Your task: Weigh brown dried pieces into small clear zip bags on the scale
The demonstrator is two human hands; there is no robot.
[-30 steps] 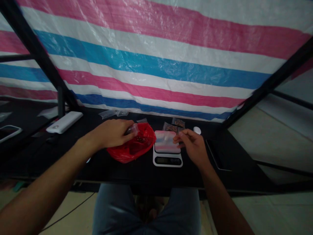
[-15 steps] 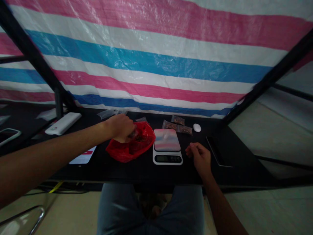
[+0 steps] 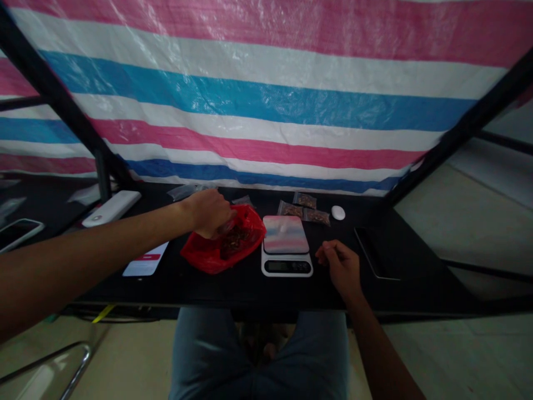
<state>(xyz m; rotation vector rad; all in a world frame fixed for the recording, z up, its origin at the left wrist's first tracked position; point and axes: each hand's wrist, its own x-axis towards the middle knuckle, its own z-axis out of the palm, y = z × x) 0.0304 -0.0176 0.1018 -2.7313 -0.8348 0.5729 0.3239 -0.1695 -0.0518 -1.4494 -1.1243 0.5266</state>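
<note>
Seen from above, a person sits at a black surface (image 3: 250, 291), with a pink, white and blue striped tarpaulin (image 3: 250, 105) hanging behind it. Near the middle of the surface, a little back from the front edge, lies a red plastic bag (image 3: 204, 255) holding dark reddish-brown pieces (image 3: 235, 243). The left hand (image 3: 208, 212) reaches over the bag's mouth, its grip closed on what looks like a small clear packet (image 3: 227, 225), mostly hidden by the fingers. The packet should be light and flimsy, best pinched by its top edge; the thin, soft bag would slip and crumple, so its gathered rim seems the surest hold.

Just right of the bag sits a white digital scale (image 3: 286, 266). Beyond it lie small sealed packets of brown pieces (image 3: 303, 208). The right hand (image 3: 339, 266) rests beside the scale, loosely curled, with nothing visible in its grip.
</note>
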